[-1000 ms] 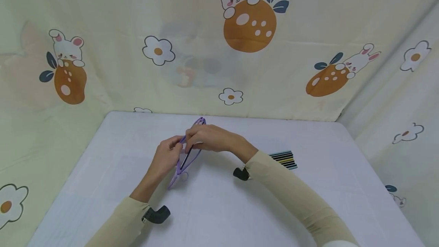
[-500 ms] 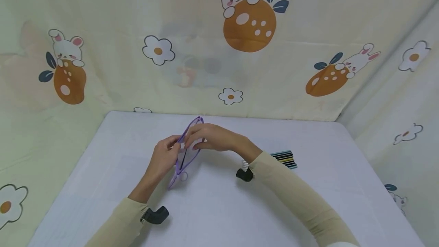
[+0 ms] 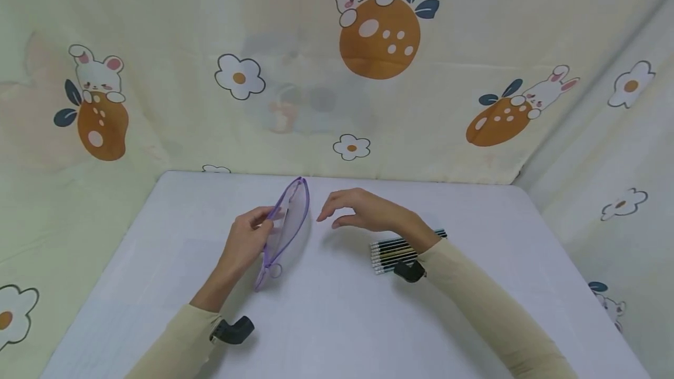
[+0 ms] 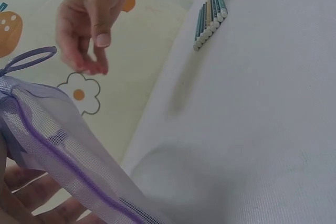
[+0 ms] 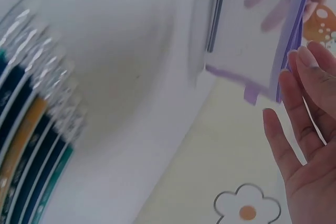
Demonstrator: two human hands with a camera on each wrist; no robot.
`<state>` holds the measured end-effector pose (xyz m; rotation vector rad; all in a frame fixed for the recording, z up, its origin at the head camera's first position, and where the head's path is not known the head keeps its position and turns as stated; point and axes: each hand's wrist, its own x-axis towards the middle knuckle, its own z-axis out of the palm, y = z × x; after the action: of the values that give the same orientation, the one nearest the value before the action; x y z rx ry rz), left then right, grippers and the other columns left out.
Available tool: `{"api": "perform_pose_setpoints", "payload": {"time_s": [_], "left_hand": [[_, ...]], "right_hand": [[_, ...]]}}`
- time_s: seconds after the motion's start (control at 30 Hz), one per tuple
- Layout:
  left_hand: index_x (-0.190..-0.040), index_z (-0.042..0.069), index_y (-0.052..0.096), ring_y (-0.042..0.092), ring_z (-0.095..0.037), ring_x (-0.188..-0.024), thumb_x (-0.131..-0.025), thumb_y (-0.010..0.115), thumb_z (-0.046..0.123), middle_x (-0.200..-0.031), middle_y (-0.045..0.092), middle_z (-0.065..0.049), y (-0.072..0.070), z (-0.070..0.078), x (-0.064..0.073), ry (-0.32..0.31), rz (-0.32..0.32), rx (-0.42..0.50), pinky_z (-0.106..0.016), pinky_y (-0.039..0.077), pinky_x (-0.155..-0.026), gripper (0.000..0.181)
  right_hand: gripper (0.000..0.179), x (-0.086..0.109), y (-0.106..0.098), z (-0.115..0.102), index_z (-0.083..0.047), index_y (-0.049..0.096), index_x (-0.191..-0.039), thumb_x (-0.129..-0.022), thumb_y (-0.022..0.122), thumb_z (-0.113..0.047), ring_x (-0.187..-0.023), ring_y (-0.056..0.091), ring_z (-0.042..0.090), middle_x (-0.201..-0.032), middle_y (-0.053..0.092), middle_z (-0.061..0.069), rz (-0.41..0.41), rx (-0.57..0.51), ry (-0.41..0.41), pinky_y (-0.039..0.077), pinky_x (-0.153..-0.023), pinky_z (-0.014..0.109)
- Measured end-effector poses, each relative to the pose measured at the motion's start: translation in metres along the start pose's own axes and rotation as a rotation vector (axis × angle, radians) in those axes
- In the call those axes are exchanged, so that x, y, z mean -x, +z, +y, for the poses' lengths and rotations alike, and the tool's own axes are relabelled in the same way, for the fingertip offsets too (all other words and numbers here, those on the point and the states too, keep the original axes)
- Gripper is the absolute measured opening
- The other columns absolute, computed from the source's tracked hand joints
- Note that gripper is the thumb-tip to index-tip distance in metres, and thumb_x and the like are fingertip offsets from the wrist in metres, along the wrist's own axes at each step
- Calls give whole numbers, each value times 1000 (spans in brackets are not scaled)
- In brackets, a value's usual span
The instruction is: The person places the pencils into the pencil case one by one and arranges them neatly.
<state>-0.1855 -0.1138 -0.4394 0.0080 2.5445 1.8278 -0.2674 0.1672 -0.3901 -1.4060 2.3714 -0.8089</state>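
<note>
My left hand (image 3: 247, 237) grips one side of a translucent mesh zip pouch (image 3: 288, 224) with purple edging, held upright with its mouth gaping. In the left wrist view, a purple loop (image 4: 32, 60) stands out from the pouch's end. Through the mesh, the right wrist view shows a slim dark pencil (image 5: 217, 19) inside, and the left fingers behind. My right hand (image 3: 363, 209) is in the air just right of the pouch, fingers loosely bent and holding nothing. Below its wrist lies a row of pencils (image 3: 383, 255), partly hidden by the forearm.
The pencils (image 5: 31, 129) lie side by side with pale ends toward the pouch, mostly dark, one yellow. A white table (image 3: 326, 320) spreads under both arms. Behind it hangs a cream curtain (image 3: 174, 116) printed with rabbits and flowers. Each wrist wears a black camera mount (image 3: 233, 330).
My right hand has let go of the dark pencil in the pouch and drawn out to the right, uncovering the pouch's mouth and more of the pencil row. My left hand keeps its hold.
</note>
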Motion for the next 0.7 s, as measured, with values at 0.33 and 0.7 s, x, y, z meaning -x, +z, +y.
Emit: {"api": "perform_pose_setpoints", "payload": {"time_s": [0.33, 0.7], "left_hand": [[-132, 7, 65, 70, -34, -112, -100, 52, 15, -129, 69, -13, -2, 1, 0, -5, -6, -8, -34, 58, -75, 36], [-134, 5, 63, 69, -33, -112, -101, 52, 15, -129, 69, -12, -3, -1, 1, 10, -25, -9, -36, 57, -76, 37]], "right_hand": [[34, 37, -9, 22, -31, 73, -121, -92, 74, -11, -116, 64, 16, -117, 69, -14, -36, -127, 149, 49, -105, 48], [33, 86, -15, 57, -10, 71, -124, -93, 70, 0, -119, 63, 28, -125, 69, 11, -50, -199, 267, 47, -105, 56]]}}
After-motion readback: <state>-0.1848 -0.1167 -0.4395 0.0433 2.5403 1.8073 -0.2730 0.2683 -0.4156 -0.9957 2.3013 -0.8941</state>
